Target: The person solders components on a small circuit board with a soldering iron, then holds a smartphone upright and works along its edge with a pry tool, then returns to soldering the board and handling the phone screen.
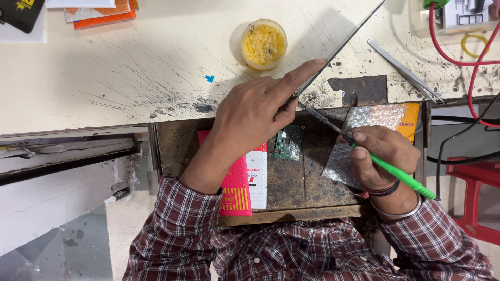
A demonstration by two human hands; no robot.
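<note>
— Where the head camera looks straight down, what is each hand doing?

— The left hand [255, 112] is clasped around the lower end of a thin dark flat panel [341, 47], seen edge-on; the index finger lies stretched along its edge, and the panel slants up and to the right over the worktop [130, 62]. The right hand [383, 156] is closed in a pen grip on a soldering iron with a green handle [396, 171]. Its dark tip points up and left and ends just below the panel's held end.

— What lies beneath them?

— An open brown drawer [291, 182] set under the worktop's front edge. In it, a small green circuit board [288, 142] sits just beside the left hand; a pink and white packet [245, 182] lies partly under the left forearm, and a bubble-wrap pouch with an orange edge [375, 122] lies under and behind the right hand.

— And on the worktop itself?

— A round tub of yellowish paste [264, 44] stands behind the left hand, well scratched cream surface all about it. Metal tweezers [403, 70] lie to the right, pointing down and right. Red wires [453, 49] loop at the far right, near a yellow rubber band [474, 44]. Orange and white packets [99, 13] rest at the far left corner. A red stool [476, 198] stands on the floor at the right.

— The sleeves?

— Both are a dark red checked shirt [291, 250]; the right wrist carries a metal bangle [398, 212] and a dark thread.
</note>
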